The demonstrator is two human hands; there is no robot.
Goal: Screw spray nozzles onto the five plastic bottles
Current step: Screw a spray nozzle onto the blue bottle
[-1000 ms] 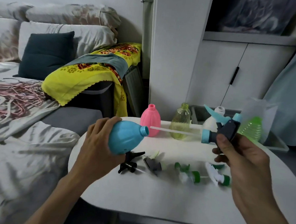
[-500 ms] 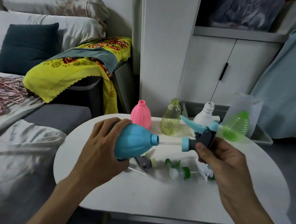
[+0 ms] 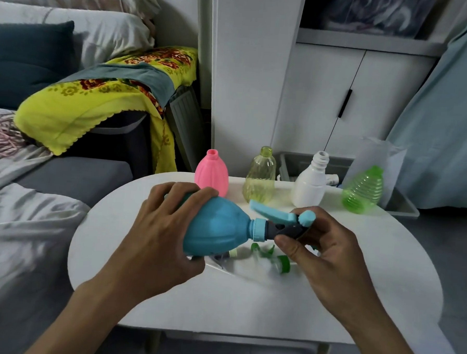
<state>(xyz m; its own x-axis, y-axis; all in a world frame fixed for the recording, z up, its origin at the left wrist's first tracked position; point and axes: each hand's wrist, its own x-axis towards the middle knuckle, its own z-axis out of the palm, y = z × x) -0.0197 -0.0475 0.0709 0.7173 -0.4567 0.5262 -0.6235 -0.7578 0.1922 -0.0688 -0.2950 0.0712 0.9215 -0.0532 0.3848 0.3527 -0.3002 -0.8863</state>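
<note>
My left hand [image 3: 159, 238] grips a blue bottle [image 3: 219, 227] held sideways above the white table [image 3: 220, 303], neck pointing right. My right hand [image 3: 320, 251] pinches a blue and grey spray nozzle [image 3: 278, 222] whose collar sits against the bottle's neck; its tube is inside the bottle. Along the table's far edge stand a pink bottle [image 3: 211, 173], a yellow-green bottle [image 3: 260, 178] and a white bottle [image 3: 310, 181], all open-necked. A green ribbed bottle [image 3: 363, 190] leans at the far right. Loose green nozzles [image 3: 274, 260] lie on the table under my hands, partly hidden.
A sofa with grey bedding [image 3: 21, 233] and a yellow cloth [image 3: 96, 94] lies to the left. White cabinets [image 3: 325, 100] stand behind the table. A grey bin [image 3: 404, 207] and a clear plastic bag [image 3: 376, 160] sit behind the bottles at the right.
My right hand slid the nozzle's tube fully into the blue bottle, so the collar now meets the neck. Both hands came together over the table's middle.
</note>
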